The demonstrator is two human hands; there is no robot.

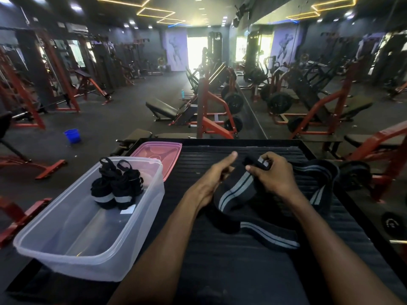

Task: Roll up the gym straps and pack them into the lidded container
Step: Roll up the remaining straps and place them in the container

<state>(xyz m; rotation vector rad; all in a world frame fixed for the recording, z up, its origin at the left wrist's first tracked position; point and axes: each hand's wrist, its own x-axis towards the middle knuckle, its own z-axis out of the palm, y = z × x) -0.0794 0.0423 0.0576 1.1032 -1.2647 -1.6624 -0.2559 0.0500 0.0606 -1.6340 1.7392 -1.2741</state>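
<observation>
A long black gym strap with grey stripes (262, 230) lies unrolled across the black ribbed platform (220, 271). My right hand (273, 175) pinches one folded end of it, lifted just off the surface. My left hand (213, 179) is beside that end, thumb raised, fingers loosely curled and holding nothing that I can see. A clear plastic container (88, 256) stands at the left and overhangs the platform's edge. Two rolled black straps (117, 188) stand inside it at its far end. The pink lid (158, 150) lies behind the container.
The platform ends just beyond my hands and at the right. Weight plates (354, 175) lie past its right edge, by red gym frames and a wall mirror. Benches and red machines stand on the dark floor, with a blue bucket (72, 135) at the left.
</observation>
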